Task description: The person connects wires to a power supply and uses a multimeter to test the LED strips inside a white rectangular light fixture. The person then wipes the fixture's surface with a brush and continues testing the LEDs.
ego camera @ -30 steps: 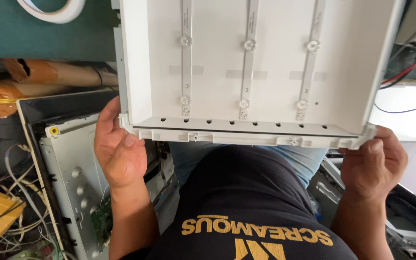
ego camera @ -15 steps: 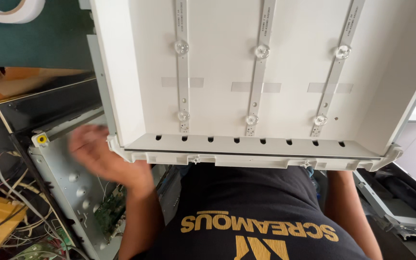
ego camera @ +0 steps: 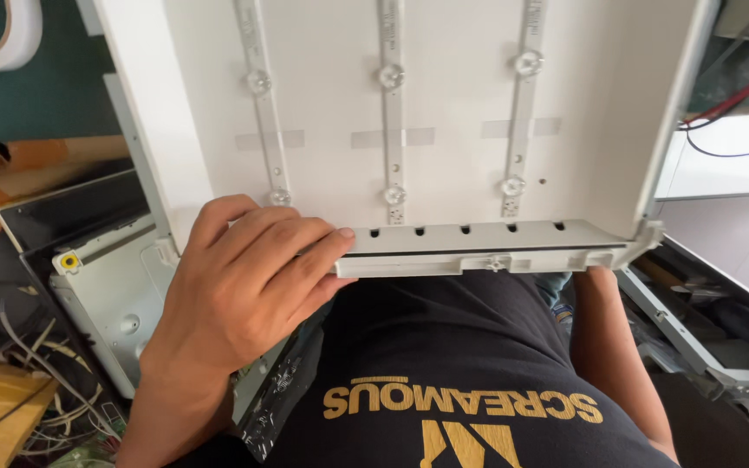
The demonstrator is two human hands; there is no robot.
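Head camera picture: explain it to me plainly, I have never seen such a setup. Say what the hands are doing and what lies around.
The one picture comes from a camera worn on a person's head, looking down over their dark shirt. No machine is here, only two bare hands. The left hand lies over the near left corner of a large white panel tray, fingers on its rim. The right hand is hidden under the tray's right corner; only the forearm shows. Inside the tray run three light strips with round lenses, taped down. To the left lie a grey metal chassis, loose wires and a tape roll.
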